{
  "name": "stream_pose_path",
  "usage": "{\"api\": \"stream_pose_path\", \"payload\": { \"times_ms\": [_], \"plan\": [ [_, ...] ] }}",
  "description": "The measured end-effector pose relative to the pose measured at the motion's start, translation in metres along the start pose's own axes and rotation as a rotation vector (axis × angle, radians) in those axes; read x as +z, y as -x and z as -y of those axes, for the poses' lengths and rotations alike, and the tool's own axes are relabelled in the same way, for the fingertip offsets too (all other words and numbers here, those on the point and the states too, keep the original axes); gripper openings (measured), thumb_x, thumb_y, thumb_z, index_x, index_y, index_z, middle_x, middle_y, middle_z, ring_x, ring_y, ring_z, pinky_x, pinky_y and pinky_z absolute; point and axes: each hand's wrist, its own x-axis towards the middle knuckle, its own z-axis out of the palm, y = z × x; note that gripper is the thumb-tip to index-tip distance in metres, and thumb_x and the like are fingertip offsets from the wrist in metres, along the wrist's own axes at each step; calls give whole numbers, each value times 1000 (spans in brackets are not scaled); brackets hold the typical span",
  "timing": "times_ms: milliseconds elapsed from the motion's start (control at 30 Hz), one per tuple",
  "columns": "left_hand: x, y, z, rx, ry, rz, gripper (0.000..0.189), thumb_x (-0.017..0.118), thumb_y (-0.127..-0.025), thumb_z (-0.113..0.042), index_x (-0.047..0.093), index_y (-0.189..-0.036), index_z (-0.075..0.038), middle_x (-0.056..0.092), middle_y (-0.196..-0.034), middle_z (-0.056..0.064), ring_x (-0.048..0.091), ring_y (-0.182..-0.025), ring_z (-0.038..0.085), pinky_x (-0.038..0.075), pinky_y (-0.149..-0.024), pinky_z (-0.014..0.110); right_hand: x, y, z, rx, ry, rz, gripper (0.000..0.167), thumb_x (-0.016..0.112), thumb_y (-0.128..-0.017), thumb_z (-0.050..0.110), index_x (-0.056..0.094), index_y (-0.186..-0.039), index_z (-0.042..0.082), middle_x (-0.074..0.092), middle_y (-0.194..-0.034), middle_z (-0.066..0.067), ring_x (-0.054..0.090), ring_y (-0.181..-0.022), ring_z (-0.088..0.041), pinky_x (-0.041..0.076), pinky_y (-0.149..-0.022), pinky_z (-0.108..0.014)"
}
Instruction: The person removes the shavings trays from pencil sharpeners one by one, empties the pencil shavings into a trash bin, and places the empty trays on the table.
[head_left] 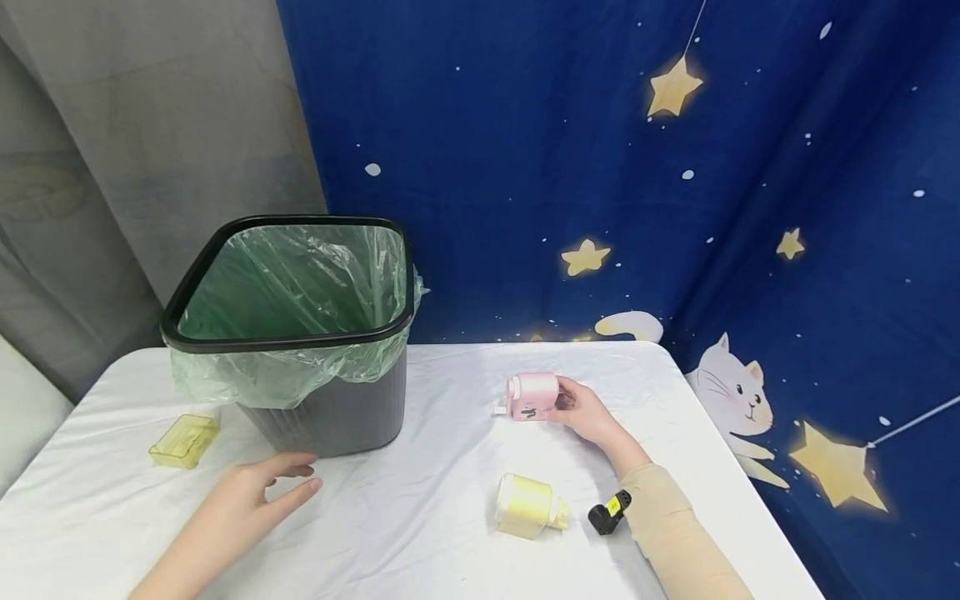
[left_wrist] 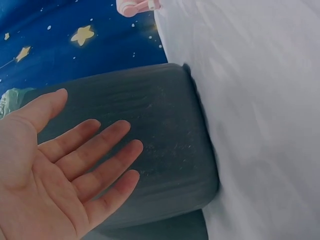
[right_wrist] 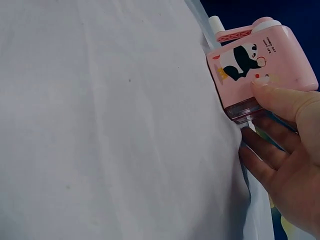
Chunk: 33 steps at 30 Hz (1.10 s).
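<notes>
On the right of the table, my right hand (head_left: 585, 410) grips a pink hand-crank pencil sharpener (head_left: 536, 395) by its end. In the right wrist view the sharpener (right_wrist: 242, 72) shows a panda print, a crank with a white knob and a dark see-through drawer; the thumb presses its printed side while the fingers lie underneath. My left hand (head_left: 251, 510) holds nothing, its fingers loosely spread in front of the grey trash bin (head_left: 337, 412). In the left wrist view the palm of the hand (left_wrist: 65, 175) shows beside the bin wall (left_wrist: 165, 135).
A yellow pencil sharpener (head_left: 525, 506) lies on the white tablecloth (head_left: 435, 533) at front centre, and a see-through yellow drawer (head_left: 185, 441) sits left of the bin. A green bag (head_left: 300, 279) lines the bin. A small black device (head_left: 609, 512) is by the right sleeve (head_left: 675, 529).
</notes>
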Motion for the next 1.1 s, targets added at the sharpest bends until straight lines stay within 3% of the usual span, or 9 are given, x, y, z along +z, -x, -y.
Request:
{"api": "stream_pose_path", "payload": {
  "times_ms": [200, 533, 867, 1100],
  "plan": [
    [11, 0, 2, 49, 25, 3, 25, 77, -80, -18, 70, -103, -11, 70, -87, -9, 65, -83, 10, 53, -66, 34, 2, -1, 0, -10, -2, -11, 63, 75, -82, 6, 45, -136, -5, 56, -128, -22, 54, -117, -37, 43, -98, -46],
    [23, -1, 2, 64, 37, 48, 28, 78, -80, -20, 70, -105, -10, 69, -86, -10, 65, -83, 10, 52, -67, 33, 2, -1, -4, 3, 0, -9, 64, 76, -82, 11, 44, -136, -5, 55, -128, -24, 54, -118, -38, 43, -98, -45],
    [29, -2, 0, 82, 35, 45, 28, 78, -80, -21, 70, -105, -12, 69, -88, -11, 65, -83, 10, 53, -68, 35, 4, 2, -2, -15, 73, -56, 60, 79, -80, 12, 51, -131, -1, 60, -122, -18, 57, -114, -35, 45, -96, -45],
    [29, -4, -3, 99, 38, 36, 26, 78, -80, -21, 70, -104, -13, 69, -87, -12, 65, -83, 9, 53, -68, 34, 5, 4, 7, -32, 92, -55, 58, 80, -78, 11, 53, -129, 1, 64, -113, -12, 61, -108, -31, 50, -89, -39]
  ]
}}
